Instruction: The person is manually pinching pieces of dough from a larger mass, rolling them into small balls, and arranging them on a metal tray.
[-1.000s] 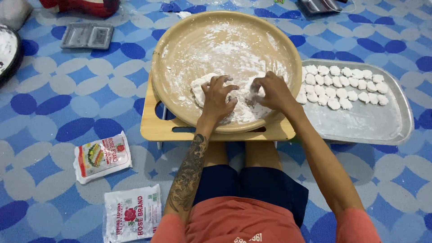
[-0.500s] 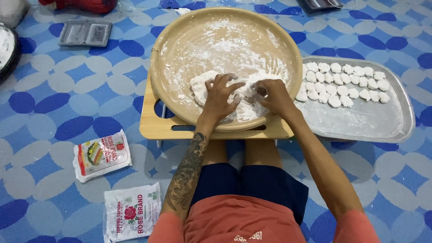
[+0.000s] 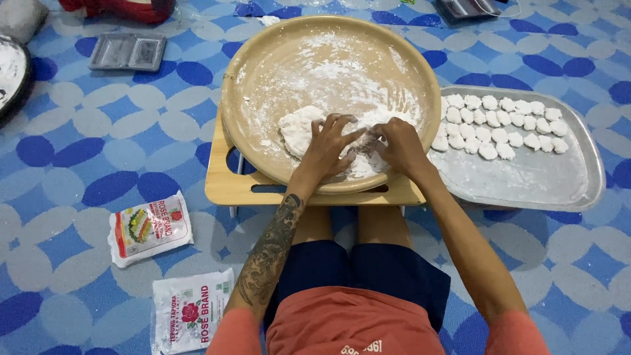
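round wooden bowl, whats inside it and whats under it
Inside the round wooden bowl: scattered flour, white dough under both hands. Under it a low wooden table; the bowl covers most of its top.

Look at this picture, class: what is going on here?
A person sits on a patterned blue floor mat and works white dough with both bare hands in a wide, flour-dusted round tray. The left hand presses on the lump; the right hand pinches at dough beside it. The tray rests on a low wooden stand. To the right, a metal tray holds rows of small white dough pieces. Two flour packets lie on the mat at the left.
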